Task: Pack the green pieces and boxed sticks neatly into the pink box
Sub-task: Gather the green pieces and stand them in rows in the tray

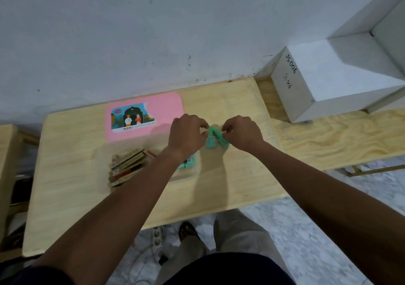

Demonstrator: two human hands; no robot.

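Observation:
The pink box [162, 109] lies flat and closed at the back of the wooden table [72, 175], with a picture label on its lid. My left hand [186, 133] pinches one green piece [210, 139]. Beside it, my right hand [243, 131] pinches a second green piece [221, 139]; the two pieces stand close together on the table. Another green piece [188, 162] lies partly hidden under my left wrist. Several boxed sticks [128, 166] lie stacked in a loose pile left of my left forearm.
A white box [291, 92] marked JS006 stands at the back right on a second wooden surface [339, 138]. The wall runs directly behind the table. A power strip [157, 236] and my foot are on the floor below the table's front edge.

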